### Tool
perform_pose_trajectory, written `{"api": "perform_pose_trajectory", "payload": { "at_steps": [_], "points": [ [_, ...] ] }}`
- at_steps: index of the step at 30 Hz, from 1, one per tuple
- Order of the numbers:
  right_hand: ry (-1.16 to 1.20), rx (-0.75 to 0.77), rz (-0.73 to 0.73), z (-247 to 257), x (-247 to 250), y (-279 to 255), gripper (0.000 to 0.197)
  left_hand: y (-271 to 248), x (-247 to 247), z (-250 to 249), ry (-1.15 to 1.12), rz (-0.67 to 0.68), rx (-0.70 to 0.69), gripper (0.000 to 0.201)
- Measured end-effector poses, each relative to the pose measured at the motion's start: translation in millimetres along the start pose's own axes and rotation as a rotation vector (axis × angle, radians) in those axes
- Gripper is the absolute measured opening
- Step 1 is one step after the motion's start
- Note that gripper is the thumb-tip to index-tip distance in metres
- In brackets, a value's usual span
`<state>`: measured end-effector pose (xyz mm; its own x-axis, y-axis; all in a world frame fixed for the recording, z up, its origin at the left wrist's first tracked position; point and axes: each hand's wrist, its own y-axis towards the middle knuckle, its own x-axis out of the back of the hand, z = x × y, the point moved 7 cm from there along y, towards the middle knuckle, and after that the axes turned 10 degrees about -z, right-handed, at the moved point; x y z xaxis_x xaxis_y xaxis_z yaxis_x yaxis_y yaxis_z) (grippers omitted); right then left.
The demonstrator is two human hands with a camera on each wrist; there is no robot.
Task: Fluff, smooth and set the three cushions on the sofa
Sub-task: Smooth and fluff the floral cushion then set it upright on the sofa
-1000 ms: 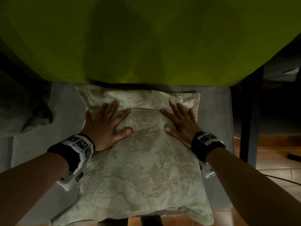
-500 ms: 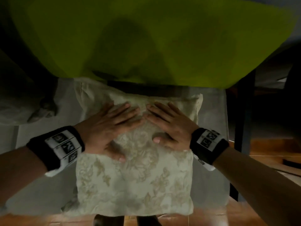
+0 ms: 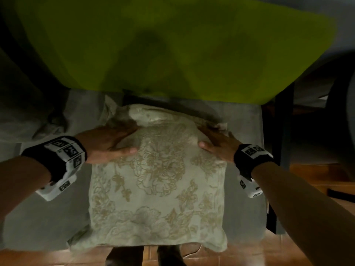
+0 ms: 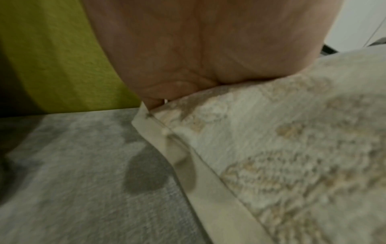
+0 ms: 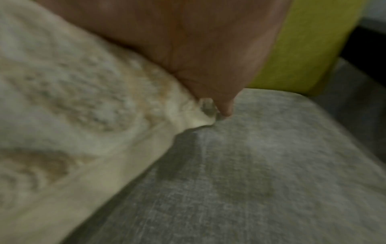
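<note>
Cream floral cushion (image 3: 157, 181) flat on grey sofa seat (image 3: 48, 217), front edge overhanging. My left hand (image 3: 107, 143) and right hand (image 3: 219, 144) press flat on its far corners. Wristband markers unreadable.

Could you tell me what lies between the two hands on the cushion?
In the head view, only the cushion's raised floral middle lies between the left hand and right hand; nothing else sits there.

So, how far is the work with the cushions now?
In hand: left hand and right hand press flat on the far corners of the floral cushion, which lies on the grey seat. No finished cushion shows. Standing it against the green backrest remains.
</note>
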<state>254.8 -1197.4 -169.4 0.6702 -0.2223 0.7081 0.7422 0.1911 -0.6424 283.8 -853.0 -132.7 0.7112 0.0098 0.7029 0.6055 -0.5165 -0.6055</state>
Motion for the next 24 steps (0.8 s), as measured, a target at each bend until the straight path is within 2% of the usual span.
{"api": "perform_pose_trajectory", "payload": {
  "at_steps": [2,4,5,7,8,9,11,12,14,16,18,20,22,24],
  "points": [
    [0.026,-0.06,-0.051,-16,6,-2,0.101,-3,3,6,-0.089,-0.02,0.043,0.09],
    [0.147,-0.116,-0.242,-28,24,-7,0.103,-7,13,10,-0.36,-0.095,0.138,0.096],
    [0.236,-0.148,-0.359,-34,36,-13,0.093,-8,20,15,-0.455,-0.206,0.166,0.088],
    [0.394,-0.267,-0.519,-57,52,-23,0.067,-18,38,25,-0.436,-0.473,0.22,0.054],
    [0.475,-0.323,-0.545,-67,55,-28,0.057,-23,41,37,-0.421,-0.588,0.288,0.038],
    [0.575,-0.36,-0.535,-75,56,-29,0.049,-29,40,50,-0.456,-0.67,0.377,0.032],
    [0.809,-0.374,-0.45,-77,49,-28,0.023,-37,27,75,-0.654,-0.673,0.536,0.039],
    [0.856,-0.358,-0.4,-74,46,-29,0.013,-36,15,84,-0.795,-0.609,0.58,0.038],
    [0.882,-0.332,-0.352,-67,42,-32,0.015,-34,-6,87,-0.969,-0.46,0.624,0.032],
    [1.001,-0.38,-0.343,-62,36,-38,0.025,-38,-14,77,-1.007,-0.392,0.664,0.027],
    [1.112,-0.447,-0.286,-55,25,-41,0.024,-41,-14,70,-1.068,-0.42,0.691,0.027],
    [1.079,-0.445,-0.265,-49,19,-39,0.014,-45,-10,61,-1.144,-0.458,0.662,0.024],
    [1.065,-0.443,-0.375,-49,25,-40,0.006,-52,-4,63,-1.148,-0.558,0.658,0.021],
    [1.024,-0.489,-0.485,-62,32,-42,0.018,-59,-3,68,-1.177,-0.654,0.712,0.026]
  ]
}}
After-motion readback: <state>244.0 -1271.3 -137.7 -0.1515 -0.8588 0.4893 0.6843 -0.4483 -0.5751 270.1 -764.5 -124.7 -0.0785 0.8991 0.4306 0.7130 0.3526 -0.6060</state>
